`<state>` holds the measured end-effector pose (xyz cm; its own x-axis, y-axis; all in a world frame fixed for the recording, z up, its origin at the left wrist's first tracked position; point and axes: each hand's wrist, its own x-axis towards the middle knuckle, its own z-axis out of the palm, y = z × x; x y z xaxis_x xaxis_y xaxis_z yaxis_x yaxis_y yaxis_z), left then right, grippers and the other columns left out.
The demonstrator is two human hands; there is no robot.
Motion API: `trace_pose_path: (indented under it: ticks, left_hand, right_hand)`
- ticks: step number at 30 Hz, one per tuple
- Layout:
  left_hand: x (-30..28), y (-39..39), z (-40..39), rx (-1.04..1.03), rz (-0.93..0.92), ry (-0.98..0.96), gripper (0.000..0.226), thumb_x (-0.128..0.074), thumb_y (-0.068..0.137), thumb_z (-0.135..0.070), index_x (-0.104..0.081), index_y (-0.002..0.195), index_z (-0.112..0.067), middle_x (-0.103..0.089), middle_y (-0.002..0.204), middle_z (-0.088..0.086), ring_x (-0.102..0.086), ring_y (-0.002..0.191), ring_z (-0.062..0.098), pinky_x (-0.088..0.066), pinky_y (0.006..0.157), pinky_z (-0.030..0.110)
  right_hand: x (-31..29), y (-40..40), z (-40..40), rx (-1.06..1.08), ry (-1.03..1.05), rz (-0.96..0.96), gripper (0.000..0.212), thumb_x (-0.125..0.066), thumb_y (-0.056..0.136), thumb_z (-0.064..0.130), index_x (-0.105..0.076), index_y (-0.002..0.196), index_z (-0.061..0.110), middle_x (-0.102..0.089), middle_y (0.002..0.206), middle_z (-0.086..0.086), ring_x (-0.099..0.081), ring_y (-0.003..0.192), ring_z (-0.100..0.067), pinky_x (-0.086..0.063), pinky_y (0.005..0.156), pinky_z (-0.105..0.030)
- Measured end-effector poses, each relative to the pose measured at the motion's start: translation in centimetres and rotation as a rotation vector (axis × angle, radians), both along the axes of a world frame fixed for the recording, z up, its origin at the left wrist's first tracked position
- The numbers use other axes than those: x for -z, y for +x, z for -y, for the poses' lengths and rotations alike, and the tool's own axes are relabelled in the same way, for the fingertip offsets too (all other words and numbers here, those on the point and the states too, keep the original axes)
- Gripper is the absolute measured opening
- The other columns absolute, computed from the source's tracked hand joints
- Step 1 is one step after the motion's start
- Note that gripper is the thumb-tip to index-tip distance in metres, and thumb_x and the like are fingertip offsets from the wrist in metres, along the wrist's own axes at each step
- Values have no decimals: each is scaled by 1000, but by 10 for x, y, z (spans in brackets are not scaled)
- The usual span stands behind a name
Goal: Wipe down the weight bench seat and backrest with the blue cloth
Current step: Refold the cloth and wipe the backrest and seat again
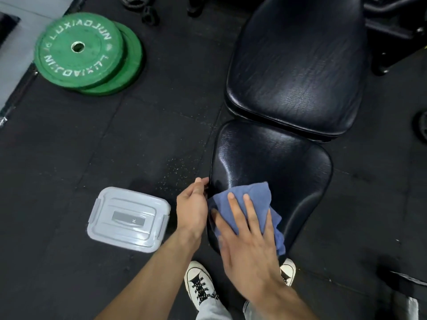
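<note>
The black padded seat (277, 167) of the weight bench lies in front of me, with the longer black backrest (298, 72) beyond it. A crumpled blue cloth (256, 195) sits on the near left part of the seat. My right hand (247, 236) presses flat on the cloth with straight, spread fingers. At the seat's left edge, my left hand (191, 209) rests against the pad, its fingers curled round the rim.
A grey lidded plastic box (129, 219) stands on the black rubber floor left of the seat. Two green weight plates (85, 54) lie stacked at the far left. My white sneakers (198, 282) are under the seat's near end. Dark machine frames stand at the right.
</note>
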<state>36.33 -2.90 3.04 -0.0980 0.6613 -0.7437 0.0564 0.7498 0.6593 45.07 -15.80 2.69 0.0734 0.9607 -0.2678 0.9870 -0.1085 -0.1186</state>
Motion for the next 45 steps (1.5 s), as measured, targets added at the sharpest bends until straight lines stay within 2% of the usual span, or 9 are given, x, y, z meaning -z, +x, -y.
trace_pose_path:
  ticks: [5, 10, 16, 22, 27, 31, 34, 39, 45]
  left_hand:
    - [10, -12, 0, -21, 51, -60, 45, -49, 106, -38, -84, 85, -19, -82, 93, -1, -77, 98, 19, -55, 103, 43]
    - [13, -20, 1, -51, 172, -122, 57, -32, 110, -45, -75, 114, -7, -82, 102, 2, -77, 90, 7, -55, 89, 28]
    - [5, -24, 0, -137, 273, -192, 64, -27, 110, -51, -73, 104, -6, -80, 94, 8, -72, 94, 20, -55, 89, 34]
    - [5, -16, 15, -178, 110, -212, 55, -42, 107, -48, -73, 84, -9, -77, 78, 11, -69, 75, 22, -52, 71, 34]
    - [11, -12, 30, -80, -74, -43, 25, -66, 97, -36, -76, 83, -17, -76, 88, 5, -68, 89, 18, -54, 94, 40]
    - [9, -12, 37, -104, -38, -36, 19, -67, 97, -28, -79, 86, -19, -80, 104, 1, -72, 105, 17, -51, 108, 40]
    - [13, -11, 35, -153, -13, -47, 18, -65, 96, -23, -80, 87, -17, -79, 110, 2, -71, 109, 18, -49, 110, 40]
    - [17, -8, 24, -148, -38, -59, 16, -63, 97, -24, -77, 93, -19, -75, 86, -4, -69, 91, 18, -55, 97, 38]
    - [15, 6, -6, -88, -40, 36, 20, -60, 101, -31, -78, 98, -22, -78, 91, -12, -72, 97, 12, -54, 102, 37]
  right_hand:
    - [3, 26, -80, -77, 25, -4, 55, -48, 96, 38, -51, 151, 33, -20, 173, -5, -7, 161, -32, -16, 121, -68]
    - [6, 20, -139, -27, -49, 35, 60, -48, 99, 37, -36, 158, 34, -1, 176, -6, 9, 161, -33, -7, 123, -69]
    - [5, -3, -76, -171, -25, 65, 59, -54, 95, 39, -47, 153, 32, -15, 174, -8, -2, 161, -30, -16, 122, -65]
    - [1, 8, -11, -252, 47, -28, 50, -52, 97, 41, -52, 146, 32, -24, 172, -5, -15, 160, -28, -28, 121, -62]
    - [9, 41, 48, -460, 52, 36, 62, -53, 93, 31, -42, 153, 42, -30, 171, -2, -24, 158, -27, -32, 118, -57]
    - [-3, 64, 66, -448, 185, -79, 62, -48, 86, 17, -54, 142, 42, -54, 156, -1, -51, 141, -23, -44, 100, -46]
    - [-22, 69, 25, -265, 255, -231, 69, -50, 84, 10, -47, 149, 33, -50, 158, -8, -54, 140, -24, -56, 96, -43]
    - [-35, 85, -128, -83, 308, -309, 57, -50, 103, 24, -38, 158, 18, -41, 162, -14, -42, 147, -33, -49, 105, -56]
    - [-29, 98, -240, -102, 6, -141, 48, -45, 107, 34, -40, 153, 21, -44, 155, -7, -39, 144, -31, -44, 103, -55]
